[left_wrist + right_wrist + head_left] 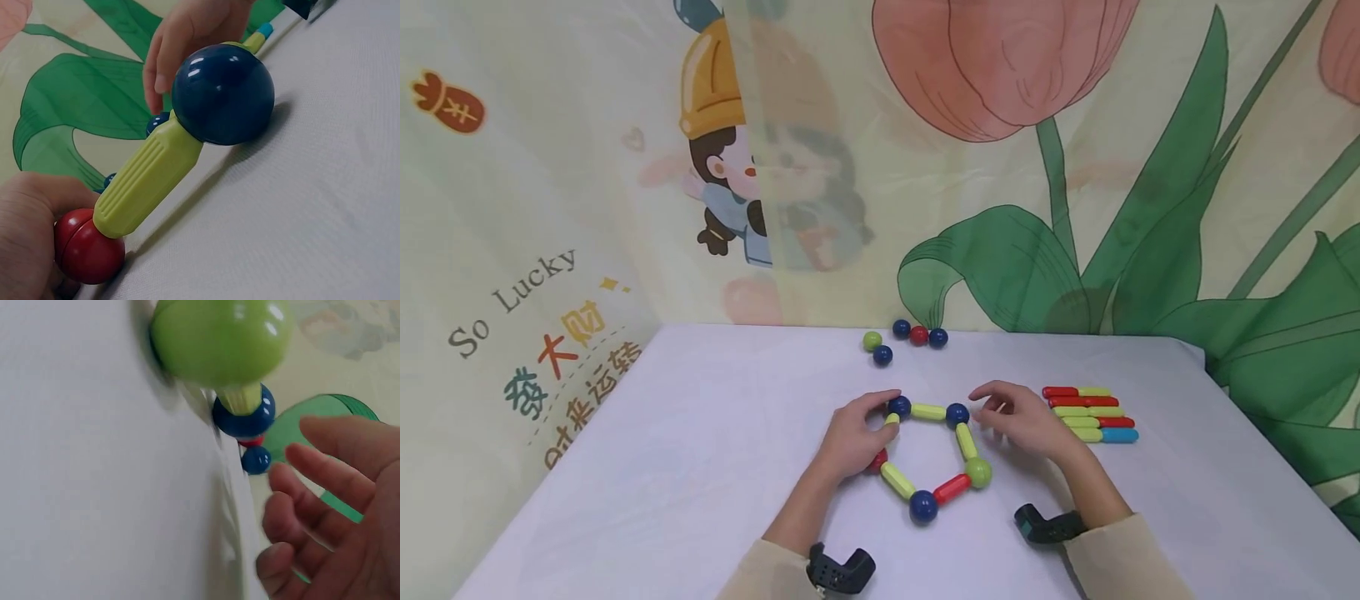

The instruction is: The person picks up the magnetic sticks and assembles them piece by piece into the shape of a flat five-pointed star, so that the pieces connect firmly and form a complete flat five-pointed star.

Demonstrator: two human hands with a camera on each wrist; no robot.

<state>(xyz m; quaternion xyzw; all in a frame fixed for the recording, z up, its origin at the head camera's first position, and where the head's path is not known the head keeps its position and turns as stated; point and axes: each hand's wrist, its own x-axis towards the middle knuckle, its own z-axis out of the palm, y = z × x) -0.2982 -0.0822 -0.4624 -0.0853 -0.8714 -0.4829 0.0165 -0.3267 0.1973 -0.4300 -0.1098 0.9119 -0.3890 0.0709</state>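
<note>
Head view: the ball-and-stick ring (pixel 928 454) lies near the table (pixel 662 467) front edge, a pentagon of rods and balls; left hand (pixel 855 437) pinches its left corner, right hand (pixel 1022 421) hovers relaxed, holding nothing.
Left wrist: yellow-green ribbed rod (pixel 147 181) joins red ball (pixel 84 247) to blue ball (pixel 223 94); likely light, rigid, slick balls, joints that may pull apart, so take hold at the rods.
Right wrist: green ball (pixel 219 340) glossy; fingers (pixel 312 506) loosely spread, apart from it.

Head view high, looking down the table (pixel 700 433), wrist views low, close, sharing the ball-and-rod ring (pixel 928 412)
</note>
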